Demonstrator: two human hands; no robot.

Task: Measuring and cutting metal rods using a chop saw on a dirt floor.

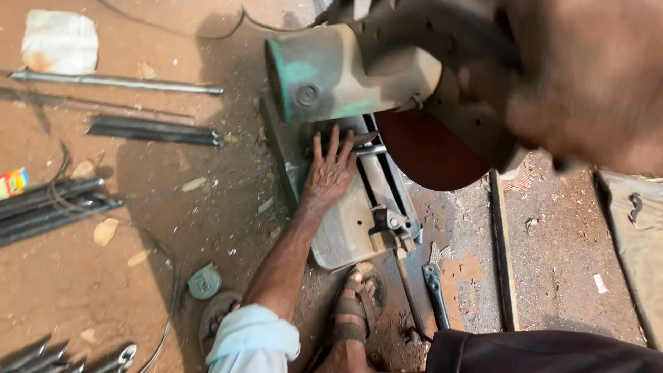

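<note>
A dusty reddish dirt floor (173, 228) carries everything. On it stands a chop saw's metal base (345, 228), with steel rods (117, 83) and dark bars (155, 131) lying to its left, a wrench (435, 293) and a long flat bar (503, 255) to its right.

Reddish-brown dirt floor (173, 228), dusty, strewn with scraps and pale chips. Strong daylight, hard shadows. Metal rods (117, 83) and dark steel bars (155, 131) lying well away. More bars (48, 207) bundled at the edge. Crumpled pale sheet (59, 41) in the far corner.
</note>
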